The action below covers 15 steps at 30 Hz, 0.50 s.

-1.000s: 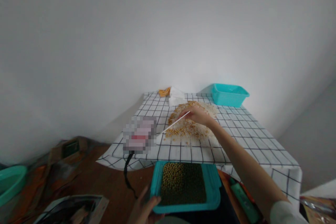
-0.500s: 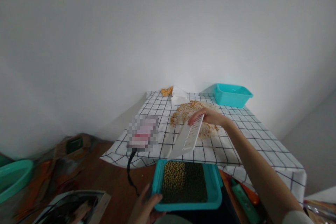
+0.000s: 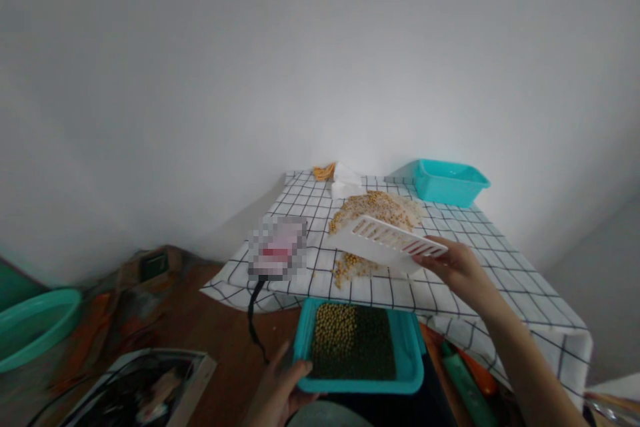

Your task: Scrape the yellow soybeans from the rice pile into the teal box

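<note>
My left hand (image 3: 286, 383) grips the left front corner of a turquoise plastic basin (image 3: 413, 360), its thumb over the rim. Yellow beans (image 3: 334, 330) lie in the basin's left part, with small dark green beans (image 3: 377, 343) beside them. My right hand (image 3: 457, 267) is closed on the right end of a white plastic slotted scoop (image 3: 370, 243), which is tilted over the table. Behind and below the scoop, pale grains mixed with yellow beans (image 3: 367, 203) spread across the checked cloth (image 3: 300, 197). The scoop hides part of that pile.
Another turquoise basin (image 3: 450, 187) stands at the table's back right. A white cloth (image 3: 346, 180) and an orange item (image 3: 324, 172) lie at the back. A pixelated object (image 3: 278, 247) with a black cord (image 3: 254, 320) is left. Below are a green tub (image 3: 37, 327) and a green tube (image 3: 465, 380).
My right hand has moved right and toward me, swinging the scoop from pointing down at the basin to lying nearly sideways above the cloth. My left hand keeps its hold on the basin.
</note>
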Available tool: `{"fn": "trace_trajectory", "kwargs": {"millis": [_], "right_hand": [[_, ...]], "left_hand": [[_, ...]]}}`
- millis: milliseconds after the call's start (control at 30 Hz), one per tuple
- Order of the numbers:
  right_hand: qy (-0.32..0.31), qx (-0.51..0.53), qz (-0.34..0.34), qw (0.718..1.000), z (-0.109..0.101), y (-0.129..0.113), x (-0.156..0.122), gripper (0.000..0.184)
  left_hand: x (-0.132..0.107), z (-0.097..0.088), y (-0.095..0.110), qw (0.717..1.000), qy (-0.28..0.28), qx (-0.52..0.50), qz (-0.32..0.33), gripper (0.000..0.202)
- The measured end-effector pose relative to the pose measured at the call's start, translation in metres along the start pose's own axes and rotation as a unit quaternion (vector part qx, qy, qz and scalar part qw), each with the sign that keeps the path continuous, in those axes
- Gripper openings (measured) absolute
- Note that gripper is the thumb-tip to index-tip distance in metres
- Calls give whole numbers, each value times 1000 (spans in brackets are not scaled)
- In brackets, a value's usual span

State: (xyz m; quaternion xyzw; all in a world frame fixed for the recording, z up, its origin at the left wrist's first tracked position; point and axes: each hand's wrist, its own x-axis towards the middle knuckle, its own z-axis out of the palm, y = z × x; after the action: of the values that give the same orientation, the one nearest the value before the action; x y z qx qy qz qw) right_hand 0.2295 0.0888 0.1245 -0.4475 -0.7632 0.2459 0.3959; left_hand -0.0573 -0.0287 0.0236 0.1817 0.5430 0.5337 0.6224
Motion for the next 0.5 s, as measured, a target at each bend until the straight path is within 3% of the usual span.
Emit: {"fn": "trace_trajectory", "kwargs": {"millis": [200,500], "right_hand": [[-55,-37,8,998,12,-12,-10,16],[-85,-66,19,994,13,-15,-15,17]], "left_hand": [[2,-3,0,1000,-1,9,0,36],[-10,1,7,1000,19,-5,11,33]]}}
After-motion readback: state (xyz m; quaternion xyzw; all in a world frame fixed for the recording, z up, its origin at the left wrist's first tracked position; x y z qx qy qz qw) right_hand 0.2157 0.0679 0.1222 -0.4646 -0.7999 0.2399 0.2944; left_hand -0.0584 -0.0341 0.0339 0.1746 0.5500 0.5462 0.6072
